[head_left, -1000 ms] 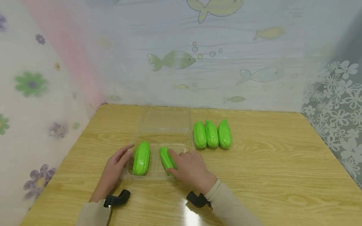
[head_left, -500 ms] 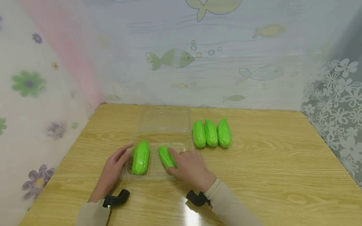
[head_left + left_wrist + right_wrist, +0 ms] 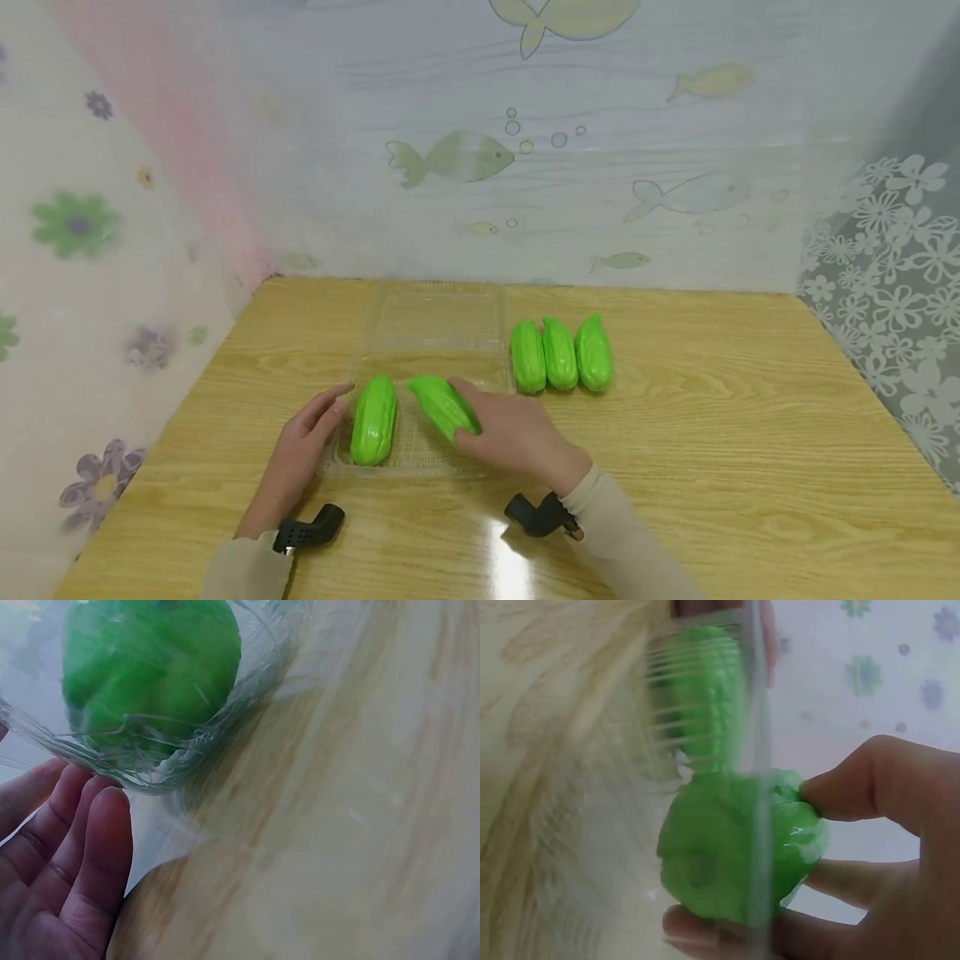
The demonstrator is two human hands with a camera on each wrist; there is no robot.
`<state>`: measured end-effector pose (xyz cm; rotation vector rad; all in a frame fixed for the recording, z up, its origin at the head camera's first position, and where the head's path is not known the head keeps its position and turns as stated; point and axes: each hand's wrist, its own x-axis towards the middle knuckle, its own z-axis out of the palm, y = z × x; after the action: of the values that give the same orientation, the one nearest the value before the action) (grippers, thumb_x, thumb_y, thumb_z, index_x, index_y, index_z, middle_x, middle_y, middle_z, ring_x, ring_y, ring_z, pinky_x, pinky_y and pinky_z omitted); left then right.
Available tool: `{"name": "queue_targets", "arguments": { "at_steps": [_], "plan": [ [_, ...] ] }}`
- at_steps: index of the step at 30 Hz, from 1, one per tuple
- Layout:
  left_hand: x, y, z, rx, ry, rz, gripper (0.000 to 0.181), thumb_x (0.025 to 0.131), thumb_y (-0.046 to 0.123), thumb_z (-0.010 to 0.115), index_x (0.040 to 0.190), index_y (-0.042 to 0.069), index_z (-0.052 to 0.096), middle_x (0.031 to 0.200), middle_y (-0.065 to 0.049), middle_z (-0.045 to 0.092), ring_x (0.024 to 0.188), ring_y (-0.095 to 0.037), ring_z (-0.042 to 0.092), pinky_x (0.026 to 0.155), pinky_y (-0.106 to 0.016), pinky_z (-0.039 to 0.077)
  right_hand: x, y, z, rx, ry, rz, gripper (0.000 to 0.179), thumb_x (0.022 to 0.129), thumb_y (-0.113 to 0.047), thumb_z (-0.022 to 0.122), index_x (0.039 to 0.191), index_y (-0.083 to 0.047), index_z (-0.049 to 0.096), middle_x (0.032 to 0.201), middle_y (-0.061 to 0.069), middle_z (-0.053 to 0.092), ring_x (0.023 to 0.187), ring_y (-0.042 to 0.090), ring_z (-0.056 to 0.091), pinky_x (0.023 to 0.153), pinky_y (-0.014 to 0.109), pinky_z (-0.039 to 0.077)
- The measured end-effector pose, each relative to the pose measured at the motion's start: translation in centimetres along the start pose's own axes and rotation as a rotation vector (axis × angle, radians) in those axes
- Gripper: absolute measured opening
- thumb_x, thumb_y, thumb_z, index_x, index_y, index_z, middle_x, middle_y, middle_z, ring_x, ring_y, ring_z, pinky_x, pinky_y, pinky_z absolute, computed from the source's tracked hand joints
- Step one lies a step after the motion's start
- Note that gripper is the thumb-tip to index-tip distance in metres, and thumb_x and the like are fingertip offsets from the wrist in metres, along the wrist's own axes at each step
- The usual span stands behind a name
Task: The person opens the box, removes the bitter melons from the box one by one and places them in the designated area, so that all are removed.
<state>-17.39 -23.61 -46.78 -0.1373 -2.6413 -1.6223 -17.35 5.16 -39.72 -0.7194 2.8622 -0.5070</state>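
My right hand pinches a bright green ribbed gourd between thumb and fingers, tilted over the right half of a clear plastic clamshell box. The right wrist view shows its blunt end behind the box wall, with the fingers around it. Another green gourd lies lengthwise in the left half of the box. At the box's left side, my left hand rests with loosely extended fingers; in the left wrist view the fingertips touch the plastic wall below the gourd.
The box's clear lid lies folded back, away from me. Three more green gourds stand in a row right of it on the wooden table. Walls with fish and flower prints border the table.
The gourd in my right hand has risen and tilted, its pointed tip swinging up and left. My right wrist has shifted slightly right; my left hand stays at the box's side.
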Motion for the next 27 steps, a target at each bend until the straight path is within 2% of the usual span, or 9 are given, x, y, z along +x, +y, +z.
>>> {"name": "queue_targets", "arguments": {
  "at_steps": [3,10,14,20,22,24,27],
  "plan": [
    [0.0,0.0,0.0,0.006,0.003,-0.001,0.043,0.094,0.043,0.039,0.131,0.023,0.045,0.133,-0.006,0.042,0.122,-0.024,0.036,0.097,-0.048,0.030,-0.1,0.3,-0.5,0.058,0.005,0.005,0.066,0.082,-0.040,0.044,0.142,-0.022,0.023,0.094,-0.005,0.055,0.056,0.010,0.046,0.043,0.026,0.037],
    [0.1,-0.1,0.1,-0.001,0.004,0.005,0.043,0.094,0.043,0.039,0.131,0.023,0.045,0.132,-0.005,0.043,0.122,-0.023,0.035,0.098,-0.048,0.029,-0.4,0.8,-1.6,0.165,0.014,0.010,0.067,0.082,-0.036,0.043,0.143,-0.023,0.020,0.083,-0.003,0.052,0.055,0.011,0.046,0.045,0.027,0.038],
    [0.1,-0.1,0.1,0.009,0.008,0.001,0.042,0.094,0.042,0.039,0.131,0.023,0.045,0.133,-0.005,0.042,0.123,-0.024,0.035,0.097,-0.049,0.029,-0.5,1.2,-2.0,0.213,0.047,-0.009,0.066,0.082,-0.035,0.045,0.143,-0.025,0.020,0.085,-0.003,0.052,0.055,0.010,0.046,0.046,0.026,0.039],
    [-0.1,-0.2,0.0,0.019,0.008,0.003,0.043,0.094,0.042,0.038,0.131,0.021,0.045,0.133,-0.006,0.042,0.123,-0.024,0.035,0.097,-0.048,0.030,-0.6,2.1,-2.6,0.273,0.072,0.001,0.067,0.082,-0.036,0.048,0.142,-0.029,0.019,0.059,-0.003,0.042,0.046,0.008,0.037,0.042,0.027,0.037],
    [-0.1,-0.1,0.0,0.016,0.007,0.003,0.043,0.094,0.042,0.038,0.131,0.021,0.045,0.133,-0.006,0.042,0.123,-0.024,0.035,0.097,-0.048,0.030,-0.7,2.4,-2.9,0.286,0.077,0.007,0.067,0.083,-0.036,0.049,0.142,-0.030,0.019,0.057,-0.003,0.043,0.046,0.008,0.037,0.042,0.027,0.037],
    [-0.1,-0.1,0.0,0.009,0.007,0.005,0.043,0.094,0.043,0.038,0.131,0.021,0.045,0.132,-0.006,0.043,0.122,-0.024,0.035,0.097,-0.048,0.030,-0.7,2.7,-3.2,0.303,0.082,0.019,0.066,0.083,-0.036,0.049,0.142,-0.032,0.018,0.064,-0.002,0.049,0.048,0.009,0.040,0.043,0.028,0.038],
    [0.0,0.0,0.0,-0.002,0.007,0.006,0.043,0.094,0.042,0.039,0.131,0.021,0.045,0.131,-0.005,0.044,0.122,-0.023,0.035,0.097,-0.047,0.030,-0.9,3.1,-3.6,0.323,0.089,0.033,0.065,0.084,-0.037,0.048,0.142,-0.033,0.019,0.083,-0.002,0.056,0.053,0.011,0.045,0.046,0.029,0.040]
  ]
}}
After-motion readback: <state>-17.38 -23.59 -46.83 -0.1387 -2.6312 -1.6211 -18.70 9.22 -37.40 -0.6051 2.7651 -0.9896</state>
